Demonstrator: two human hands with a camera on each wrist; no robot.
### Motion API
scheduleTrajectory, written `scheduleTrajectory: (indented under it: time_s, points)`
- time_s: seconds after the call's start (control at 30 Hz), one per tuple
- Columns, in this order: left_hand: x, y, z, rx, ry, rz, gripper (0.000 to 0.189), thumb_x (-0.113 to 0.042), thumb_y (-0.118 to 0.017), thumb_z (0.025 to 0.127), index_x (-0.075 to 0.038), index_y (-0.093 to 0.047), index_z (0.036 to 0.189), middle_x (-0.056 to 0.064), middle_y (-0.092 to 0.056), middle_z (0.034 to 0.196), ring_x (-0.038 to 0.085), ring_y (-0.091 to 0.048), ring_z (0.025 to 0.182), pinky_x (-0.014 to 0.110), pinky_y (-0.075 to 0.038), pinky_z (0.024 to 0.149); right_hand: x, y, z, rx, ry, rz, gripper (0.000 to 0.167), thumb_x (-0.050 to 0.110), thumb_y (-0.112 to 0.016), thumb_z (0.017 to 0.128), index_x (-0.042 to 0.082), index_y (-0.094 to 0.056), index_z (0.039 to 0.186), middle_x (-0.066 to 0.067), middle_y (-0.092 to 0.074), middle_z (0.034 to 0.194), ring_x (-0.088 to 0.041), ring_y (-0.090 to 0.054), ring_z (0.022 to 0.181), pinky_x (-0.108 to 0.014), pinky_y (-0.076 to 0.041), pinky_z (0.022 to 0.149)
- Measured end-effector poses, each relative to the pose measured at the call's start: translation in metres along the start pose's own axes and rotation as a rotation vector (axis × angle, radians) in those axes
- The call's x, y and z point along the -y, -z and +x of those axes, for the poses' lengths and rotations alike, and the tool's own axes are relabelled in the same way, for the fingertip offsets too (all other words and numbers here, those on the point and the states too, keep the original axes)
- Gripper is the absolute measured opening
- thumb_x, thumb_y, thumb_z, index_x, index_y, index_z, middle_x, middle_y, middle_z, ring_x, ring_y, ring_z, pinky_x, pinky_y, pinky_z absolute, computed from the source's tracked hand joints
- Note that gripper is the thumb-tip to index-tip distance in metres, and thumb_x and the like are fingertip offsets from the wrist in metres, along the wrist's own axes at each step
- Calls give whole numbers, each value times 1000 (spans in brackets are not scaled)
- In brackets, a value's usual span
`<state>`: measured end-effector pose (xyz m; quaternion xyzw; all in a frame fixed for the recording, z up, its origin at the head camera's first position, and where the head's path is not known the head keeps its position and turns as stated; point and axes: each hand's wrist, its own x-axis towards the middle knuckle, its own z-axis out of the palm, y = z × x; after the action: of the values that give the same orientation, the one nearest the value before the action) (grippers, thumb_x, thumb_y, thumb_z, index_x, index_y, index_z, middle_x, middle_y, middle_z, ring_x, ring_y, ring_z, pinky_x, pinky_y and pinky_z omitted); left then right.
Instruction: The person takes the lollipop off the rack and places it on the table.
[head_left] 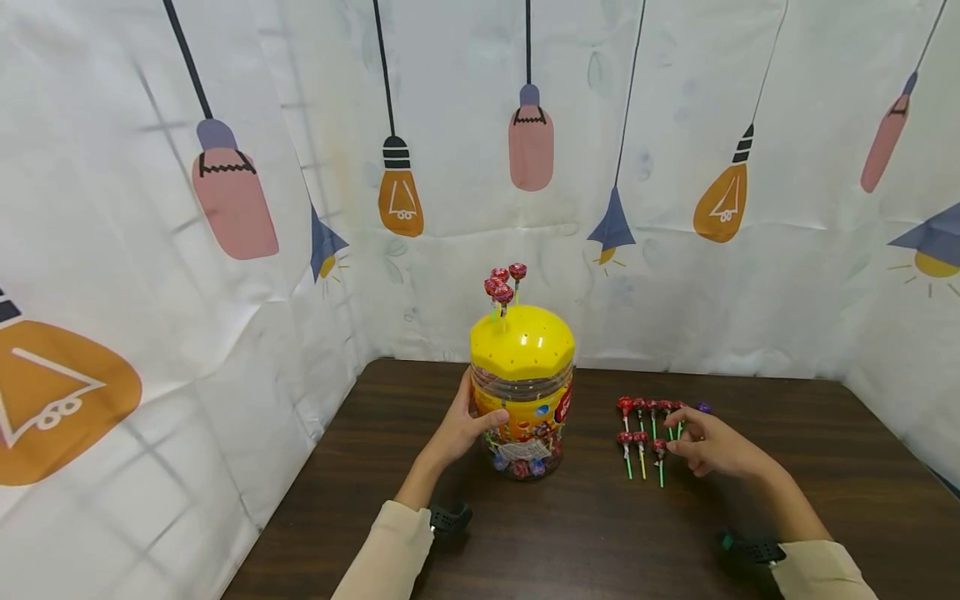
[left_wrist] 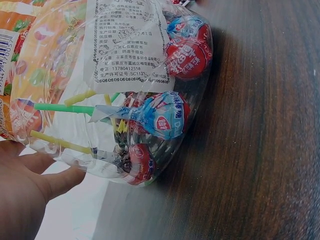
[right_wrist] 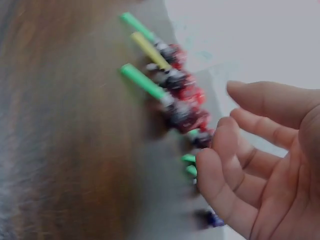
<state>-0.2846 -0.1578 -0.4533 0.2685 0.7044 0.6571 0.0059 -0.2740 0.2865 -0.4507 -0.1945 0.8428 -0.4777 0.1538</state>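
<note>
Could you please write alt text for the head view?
A person's left hand grips a clear candy jar whose yellow lid holds upright lollipops, while the right hand hovers by more lollipops laid in rows on a dark table. Lamp drawings decorate the white backdrop.

White cloth hangings (head_left: 450, 292) close in the scene on the left, far and right sides, lightly creased and printed with orange bulbs (head_left: 401, 204), pink lamps (head_left: 531, 150) and blue shades (head_left: 612, 221) on dark cords. Faint grey grid lines cross the left cloth (head_left: 82, 192). The dark brown, wood-grained bench (head_left: 540, 542) reaches to the far cloth (head_left: 787, 317), its surface catching a soft sheen; pale light spreads across the hangings.
</note>
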Motion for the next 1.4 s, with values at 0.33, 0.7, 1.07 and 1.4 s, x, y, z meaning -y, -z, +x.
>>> scheduleTrajectory:
  time_s: [0.33,0.7,1.07,1.4]
  points:
    - [0,0,-1,-10,18,9,92,-41,-74,94,-40,-11,161,5,-40,156,24,-50,135,46,-46,112,54,-14,0,-161,288,-17,24,14,-59,104,6,-56,126,-7,-61,86,-27,-58,67,-35,-53,61]
    - [-4,-2,-2,4,11,18,93,-43,-72,95,-38,-8,162,7,-38,157,28,-49,135,50,-46,112,160,-49,29,-364,511,-37,23,9,-63,101,8,-62,124,-10,-64,99,-17,-66,84,-27,-59,77]
    - [-2,-1,-3,-8,14,18,93,-45,-73,94,-40,-9,161,7,-38,157,27,-50,135,48,-46,111,229,-59,81,-362,548,17,33,16,-68,99,10,-60,130,-13,-69,115,-21,-65,104,-35,-57,93]
    - [-2,-1,-2,-15,49,15,93,-45,-71,95,-40,-7,162,6,-36,159,26,-49,136,48,-44,114,252,-68,110,-324,581,-3,37,13,-70,97,9,-59,132,-14,-70,115,-26,-68,104,-42,-58,94]
